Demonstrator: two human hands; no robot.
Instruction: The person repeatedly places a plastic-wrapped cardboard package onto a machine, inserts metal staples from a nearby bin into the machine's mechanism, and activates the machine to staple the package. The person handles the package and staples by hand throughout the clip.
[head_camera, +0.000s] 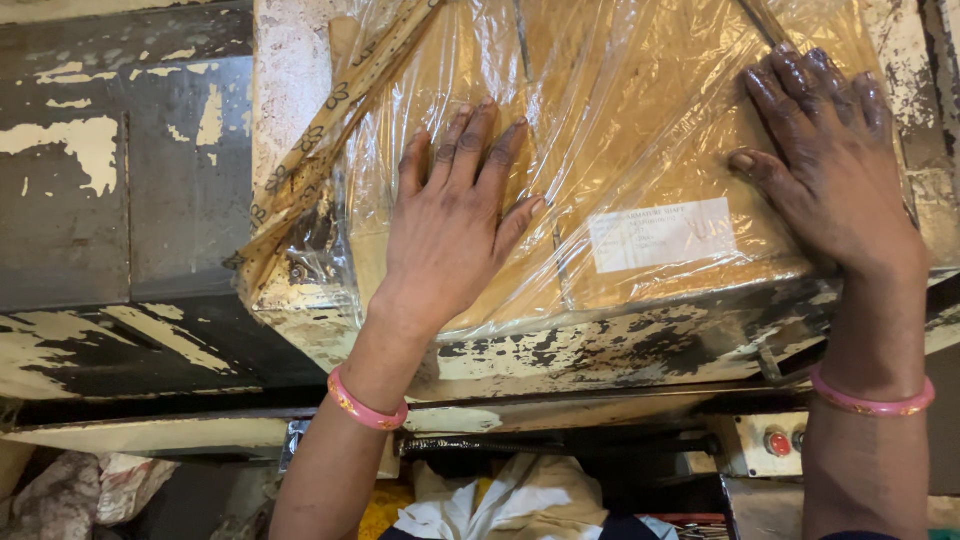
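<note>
Head view — left hand (450, 220), right hand (835, 170), both flat, ungripping, on wrapped box (640, 130), long axis left-right.

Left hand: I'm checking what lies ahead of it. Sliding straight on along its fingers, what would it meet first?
The left hand, flat on the clear plastic-wrapped brown cardboard package, would probably meet only more wrinkled film up to the picture's edge.

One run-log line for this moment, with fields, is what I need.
left hand: flat on wrapped box | right hand: flat on same box | box: in clear film, white label, on worn metal bench
</note>
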